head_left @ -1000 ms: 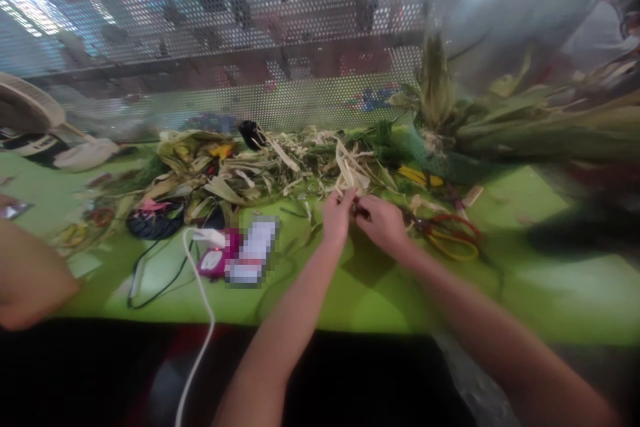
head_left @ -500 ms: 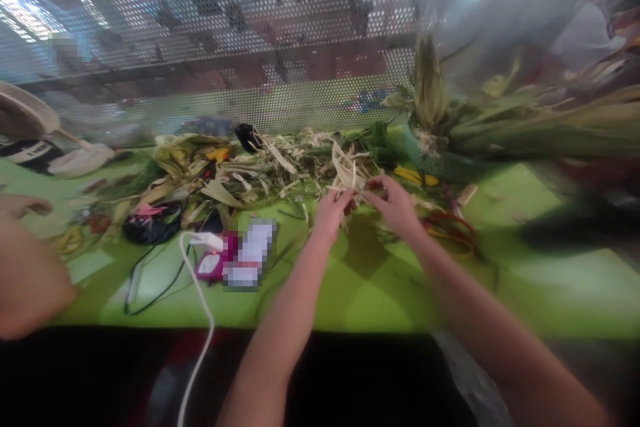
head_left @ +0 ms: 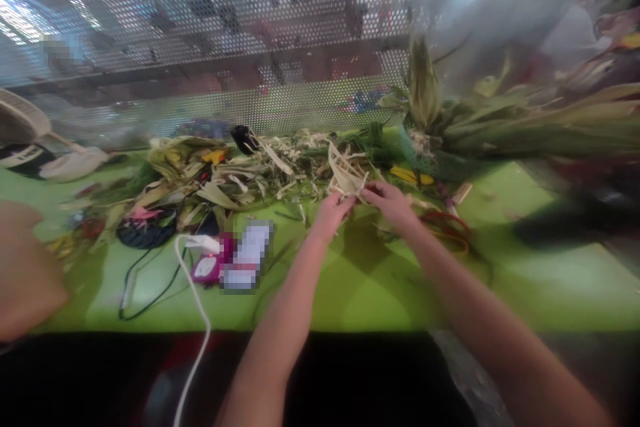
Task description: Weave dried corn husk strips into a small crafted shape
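Observation:
My left hand (head_left: 331, 214) and my right hand (head_left: 393, 203) meet at the middle of the green table (head_left: 370, 287), fingers pinched on a pale bundle of dried corn husk strips (head_left: 346, 176) that stands up between them. The bundle rises out of a long heap of husks and green leaves (head_left: 240, 177) along the back of the table. Scissors with orange and yellow handles (head_left: 450, 232) lie just right of my right hand.
Whole corn ears in green husks (head_left: 505, 130) pile up at the back right. A pink device (head_left: 213, 265) with a white cable (head_left: 197, 307), a black cord and a dark pouch (head_left: 143, 232) lie at the left. Another person's arm (head_left: 23, 273) enters from the left edge. A perforated metal screen (head_left: 250, 33) stands behind.
Both hands have moved slightly away from me and up, lifting the husk bundle clear of the heap. The other person's arm has shifted a little at the left edge.

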### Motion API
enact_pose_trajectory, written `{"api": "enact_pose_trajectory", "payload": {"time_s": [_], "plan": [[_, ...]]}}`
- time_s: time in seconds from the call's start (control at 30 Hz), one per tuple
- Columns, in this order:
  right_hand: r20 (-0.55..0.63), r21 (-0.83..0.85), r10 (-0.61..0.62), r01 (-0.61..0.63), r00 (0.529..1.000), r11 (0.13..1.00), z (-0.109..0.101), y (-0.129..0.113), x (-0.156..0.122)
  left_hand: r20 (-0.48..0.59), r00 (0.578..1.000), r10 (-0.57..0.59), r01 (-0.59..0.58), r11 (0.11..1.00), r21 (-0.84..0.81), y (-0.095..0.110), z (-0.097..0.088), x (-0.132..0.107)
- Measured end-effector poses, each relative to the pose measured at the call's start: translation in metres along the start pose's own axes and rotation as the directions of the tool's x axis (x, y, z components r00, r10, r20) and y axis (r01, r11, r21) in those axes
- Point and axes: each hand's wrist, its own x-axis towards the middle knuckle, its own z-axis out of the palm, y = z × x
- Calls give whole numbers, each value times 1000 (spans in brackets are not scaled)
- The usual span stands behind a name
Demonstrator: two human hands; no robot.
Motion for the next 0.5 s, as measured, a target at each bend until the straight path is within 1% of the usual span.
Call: {"api": "enact_pose_trajectory", "payload": {"time_s": [0.1, 0.17, 0.23, 0.3, 0.37, 0.43, 0.5], "plan": [[0, 135, 65, -65, 998, 989, 1, 2, 2, 111, 994, 17, -14, 999, -28, -1, 3, -1], [-43, 185, 99, -89, 994, 979, 1, 4, 1, 136, 991, 10, -6, 999, -32, 0, 5, -3], [-84, 193, 132, -113, 988, 975, -1, 6, 1, 152, 988, -6, 7, 1000, -8, 3, 4, -4], [-104, 141, 117, -102, 988, 985, -6, 5, 0, 156, 988, -3, -7, 998, 61, 6, 3, -5], [-134, 30, 17, -13, 991, 999, -12, 3, 1, 160, 987, 31, -60, 982, 180, 7, 2, -5], [-144, -104, -134, 119, 980, 987, -16, -2, 2, 186, 980, 74, -126, 950, 285, 5, 2, -4], [-79, -207, -252, 231, 965, 951, -18, -6, 1, 232, 968, 95, -171, 927, 333, 1, 4, -3]]}}
